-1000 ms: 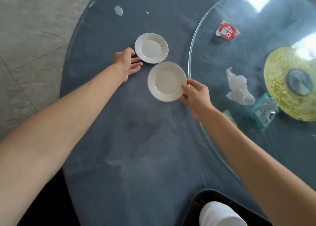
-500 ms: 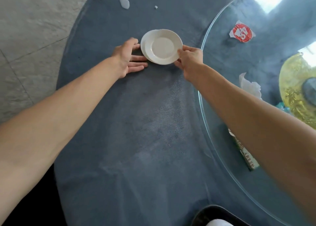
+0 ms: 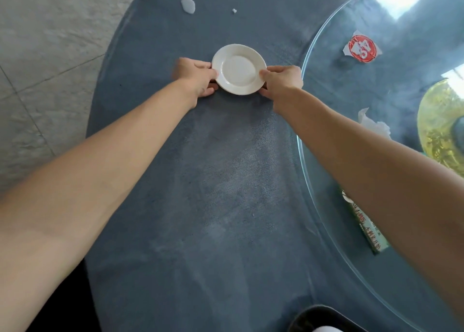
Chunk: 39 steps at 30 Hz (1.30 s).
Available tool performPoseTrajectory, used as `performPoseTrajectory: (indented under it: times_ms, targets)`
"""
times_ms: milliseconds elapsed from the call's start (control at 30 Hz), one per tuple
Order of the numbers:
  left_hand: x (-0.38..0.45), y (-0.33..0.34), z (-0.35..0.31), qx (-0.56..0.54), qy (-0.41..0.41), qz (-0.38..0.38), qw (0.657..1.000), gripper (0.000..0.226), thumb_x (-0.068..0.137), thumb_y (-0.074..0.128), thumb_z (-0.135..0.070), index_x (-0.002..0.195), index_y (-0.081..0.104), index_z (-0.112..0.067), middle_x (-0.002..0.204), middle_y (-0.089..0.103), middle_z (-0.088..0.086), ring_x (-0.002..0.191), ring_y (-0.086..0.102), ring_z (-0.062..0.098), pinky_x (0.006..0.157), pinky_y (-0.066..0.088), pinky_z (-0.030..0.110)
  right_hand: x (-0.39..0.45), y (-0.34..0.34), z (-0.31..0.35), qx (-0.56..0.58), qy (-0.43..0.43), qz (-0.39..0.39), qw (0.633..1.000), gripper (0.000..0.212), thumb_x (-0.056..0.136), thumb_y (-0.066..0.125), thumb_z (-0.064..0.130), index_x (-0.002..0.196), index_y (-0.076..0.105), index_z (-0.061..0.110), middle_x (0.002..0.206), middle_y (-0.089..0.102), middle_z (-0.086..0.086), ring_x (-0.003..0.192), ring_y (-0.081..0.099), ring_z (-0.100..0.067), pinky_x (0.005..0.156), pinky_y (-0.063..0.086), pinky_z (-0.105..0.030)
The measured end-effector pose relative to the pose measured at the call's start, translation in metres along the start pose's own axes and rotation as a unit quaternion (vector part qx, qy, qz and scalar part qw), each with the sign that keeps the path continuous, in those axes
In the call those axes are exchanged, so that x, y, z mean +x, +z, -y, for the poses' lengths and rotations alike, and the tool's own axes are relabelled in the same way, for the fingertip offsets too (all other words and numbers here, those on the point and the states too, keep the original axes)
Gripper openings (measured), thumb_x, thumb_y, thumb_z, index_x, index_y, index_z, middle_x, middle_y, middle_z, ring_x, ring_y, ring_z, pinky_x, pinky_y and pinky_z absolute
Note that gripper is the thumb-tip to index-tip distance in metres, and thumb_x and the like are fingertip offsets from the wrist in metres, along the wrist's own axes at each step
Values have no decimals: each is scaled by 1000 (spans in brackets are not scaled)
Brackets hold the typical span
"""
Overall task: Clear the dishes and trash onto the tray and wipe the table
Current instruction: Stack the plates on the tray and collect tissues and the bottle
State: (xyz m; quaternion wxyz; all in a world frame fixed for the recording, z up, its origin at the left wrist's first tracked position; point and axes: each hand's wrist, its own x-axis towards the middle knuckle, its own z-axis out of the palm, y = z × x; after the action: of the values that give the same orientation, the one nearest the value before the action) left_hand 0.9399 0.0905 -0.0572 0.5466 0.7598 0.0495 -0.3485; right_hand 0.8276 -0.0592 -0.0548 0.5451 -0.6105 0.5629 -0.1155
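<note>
Two small white plates lie stacked on the blue tablecloth, only the top one showing. My left hand grips the stack's left rim and my right hand grips its right rim. The black tray shows at the bottom edge, with something white on it, mostly cut off. Trash lies around: a white scrap and a crumb far on the cloth, a red-and-white wrapper, a crumpled napkin and a green packet on the glass.
A round glass turntable covers the right side of the table, with a yellow-green centrepiece at the right edge. Grey tiled floor lies beyond the table's left edge.
My right hand carried one plate over and set it on the other. My left hand closed onto the left rim, and both hands now hold the aligned stack.
</note>
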Motion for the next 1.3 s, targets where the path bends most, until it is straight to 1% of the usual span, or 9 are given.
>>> performPoseTrajectory:
  times_ms: [133, 300, 400, 533, 700, 833, 967, 1100, 1300]
  targets:
    - [-6, -2, 1, -14, -26, 2, 1000, 30, 88, 76, -4, 117, 71, -8, 102, 76, 9, 71, 74, 12, 55, 56, 16, -6, -6, -3, 55, 30, 47, 997, 17, 93, 72, 4, 78, 72, 12, 90, 74, -10, 83, 74, -18, 66, 64, -27]
    - [-48, -21, 5, -43, -29, 23, 998, 21, 86, 78, -3, 105, 74, -11, 83, 77, 1, 66, 76, 10, 64, 60, 20, -50, -33, -13, 113, 44, 89, 989, 8, 93, 74, 3, 86, 74, 5, 83, 76, -10, 67, 75, -14, 63, 62, -26]
    - [-92, -36, 16, -60, -20, 53, 997, 14, 87, 77, -6, 93, 75, -18, 74, 78, -4, 71, 77, 11, 72, 61, 22, -93, -59, -23, 142, 30, 103, 984, 4, 94, 74, 6, 90, 75, 6, 84, 77, -7, 71, 74, -11, 66, 61, -23]
    - [-160, -47, 39, -120, -20, 113, 986, 18, 87, 77, -8, 103, 76, -18, 86, 80, -1, 79, 77, 13, 71, 58, 21, -159, -104, -41, 182, 6, 114, 977, 7, 96, 72, 6, 90, 76, 8, 80, 76, -4, 73, 72, -11, 70, 60, -23]
    - [-253, -45, 62, -132, -21, 154, 979, 21, 88, 76, -9, 106, 77, -17, 90, 80, -2, 82, 76, 15, 73, 58, 21, -241, -162, -74, 201, -1, 95, 975, 12, 97, 69, 5, 106, 75, 0, 99, 74, -15, 88, 69, -21, 82, 63, -29]
    - [-332, -47, 78, -119, -9, 189, 975, 22, 86, 78, -11, 106, 79, -18, 98, 80, 1, 86, 76, 17, 74, 58, 21, -313, -213, -99, 214, 5, 81, 974, 8, 97, 70, 7, 100, 76, 8, 96, 75, -11, 90, 70, -21, 75, 61, -23]
    - [-410, -53, 102, -100, -1, 207, 973, 23, 83, 80, -12, 106, 80, -17, 100, 80, 4, 88, 77, 18, 73, 58, 20, -385, -259, -135, 217, 2, 63, 974, 7, 95, 73, 8, 96, 78, 12, 91, 80, -5, 87, 76, -17, 76, 62, -24]
    - [-480, -59, 142, -65, -10, 204, 977, 17, 82, 80, -10, 97, 83, -18, 98, 80, 7, 86, 76, 15, 79, 61, 24, -451, -294, -187, 219, 13, 64, 973, 11, 93, 76, 11, 103, 78, 9, 97, 80, -7, 93, 78, -20, 75, 61, -24]
    - [-551, -70, 232, -23, -61, 201, 977, 16, 82, 79, -9, 89, 84, -23, 88, 80, 5, 76, 76, 10, 65, 58, 19, -524, -316, -286, 212, 45, 60, 974, 11, 92, 77, 14, 103, 77, 14, 97, 80, 0, 95, 77, -16, 74, 62, -26]
